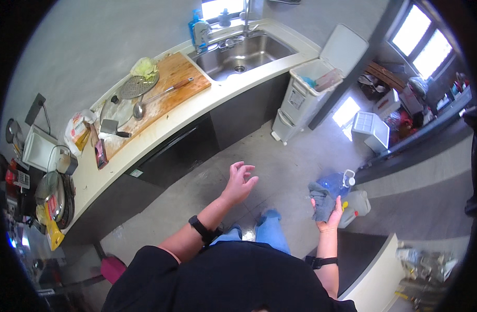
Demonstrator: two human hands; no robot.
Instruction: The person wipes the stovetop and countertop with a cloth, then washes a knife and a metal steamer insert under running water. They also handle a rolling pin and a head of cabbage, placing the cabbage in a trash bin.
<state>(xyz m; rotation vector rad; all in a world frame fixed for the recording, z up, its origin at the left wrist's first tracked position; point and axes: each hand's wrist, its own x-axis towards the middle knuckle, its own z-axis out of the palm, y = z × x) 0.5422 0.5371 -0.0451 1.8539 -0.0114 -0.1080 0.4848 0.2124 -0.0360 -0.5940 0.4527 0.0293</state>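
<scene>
My right hand (332, 218) holds a crumpled grey cloth (321, 201) between thumb and fingers. Just beyond the cloth is a large blue-tinted plastic water jug (334, 184) with a white cap and handle, partly covered by it. Beside that jug, a whitish plastic jerrycan (358, 202) stands low, near my right wrist. My left hand (241, 182) hovers over the grey floor (207, 183) in front of me, fingers apart and slightly curled, holding nothing.
Along the counter (160, 138) lie a wooden cutting board (183, 64), ladle (138, 110), cleaver (110, 126) and cabbage (144, 68). A steel sink (242, 54) is set in farther along. An open-lidded white bin (297, 105) stands by the cabinets. At lower right is another counter edge (382, 265).
</scene>
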